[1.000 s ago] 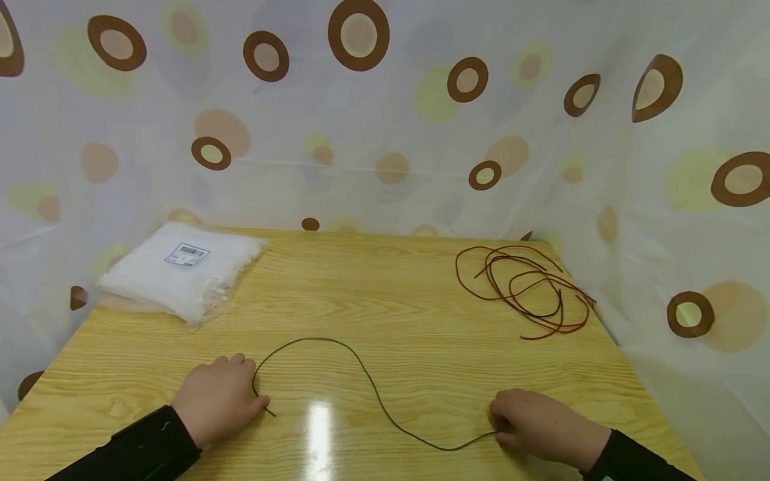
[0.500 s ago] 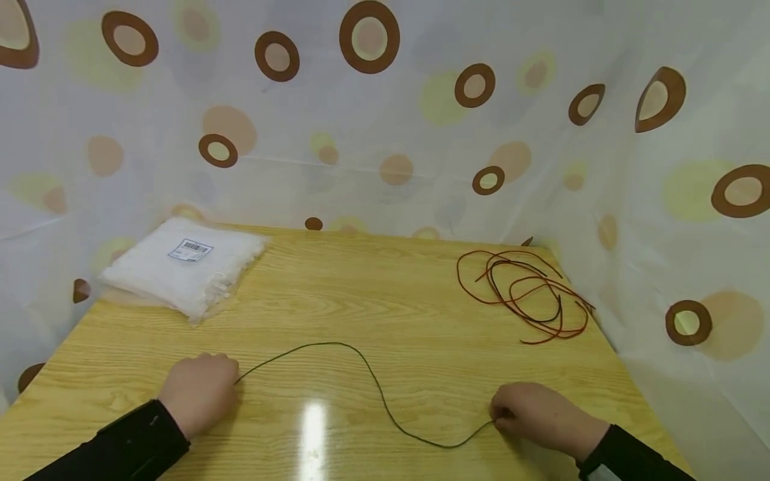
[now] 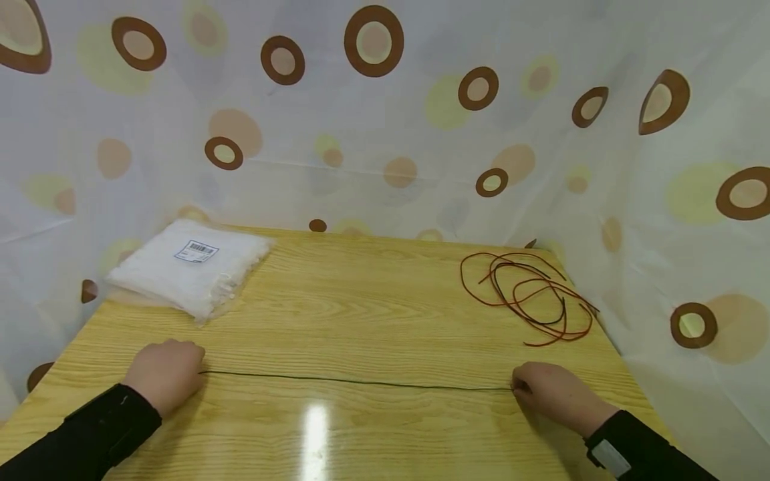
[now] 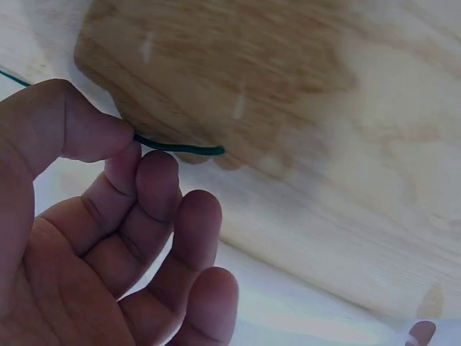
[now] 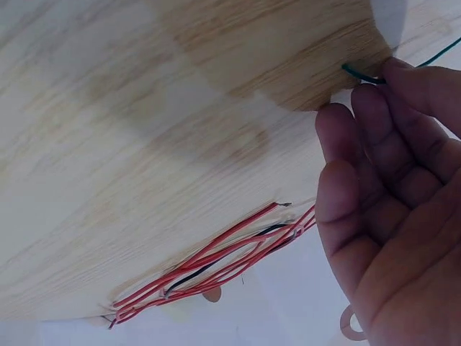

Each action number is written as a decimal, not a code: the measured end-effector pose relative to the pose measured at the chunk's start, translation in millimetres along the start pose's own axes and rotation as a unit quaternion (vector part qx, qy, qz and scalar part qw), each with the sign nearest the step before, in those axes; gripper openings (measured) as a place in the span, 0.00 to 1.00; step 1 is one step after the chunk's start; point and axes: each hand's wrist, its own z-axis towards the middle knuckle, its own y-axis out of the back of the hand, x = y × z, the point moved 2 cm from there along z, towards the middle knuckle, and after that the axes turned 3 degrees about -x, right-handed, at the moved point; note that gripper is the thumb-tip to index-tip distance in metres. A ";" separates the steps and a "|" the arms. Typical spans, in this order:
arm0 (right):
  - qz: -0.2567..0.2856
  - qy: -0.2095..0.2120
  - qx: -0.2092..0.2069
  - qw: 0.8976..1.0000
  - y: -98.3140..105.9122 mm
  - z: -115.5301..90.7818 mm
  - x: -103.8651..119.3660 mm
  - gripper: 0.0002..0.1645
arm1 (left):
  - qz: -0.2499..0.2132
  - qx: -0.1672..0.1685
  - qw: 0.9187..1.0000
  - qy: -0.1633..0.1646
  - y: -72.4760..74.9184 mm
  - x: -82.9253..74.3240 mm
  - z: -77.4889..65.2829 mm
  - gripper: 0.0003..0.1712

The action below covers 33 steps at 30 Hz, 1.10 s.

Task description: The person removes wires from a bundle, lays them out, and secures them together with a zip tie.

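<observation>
A thin green wire [image 3: 361,382] runs almost straight from one hand to the other, low over the wooden table. The left hand [image 3: 167,375] pinches one end between thumb and forefinger, and in the left wrist view a short green wire end [image 4: 180,148] sticks out past the fingertips. At the other end the right hand [image 3: 556,394] pinches the wire the same way; its short free tip [image 5: 358,73] shows beyond the thumb in the right wrist view. The remaining fingers of both hands are loosely curled.
A loose coil of red and black wires [image 3: 511,305] lies at the table's back right. At the back left sits a clear plastic bag [image 3: 174,270] of white items with a barcode label. A patterned sheet [image 3: 361,120] hangs behind and along the sides of the wooden table [image 3: 361,300].
The hands have moved apart, the left one outward to the left and the right slightly right and up. The green wire, curved in an S before, is now drawn nearly straight.
</observation>
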 end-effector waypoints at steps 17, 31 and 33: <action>-0.106 0.110 -0.086 0.984 0.5 14.5 -11.4 0.09 | -0.015 0.015 1.000 0.016 0.0 7.8 3.6 0.18; -0.073 0.092 -0.075 0.990 -1.8 7.6 -16.9 0.11 | -0.005 0.011 1.000 0.007 2.7 7.2 5.5 0.18; -0.061 0.075 -0.076 0.992 -2.6 6.2 -18.3 0.10 | -0.007 0.007 1.000 0.006 2.5 6.5 5.0 0.19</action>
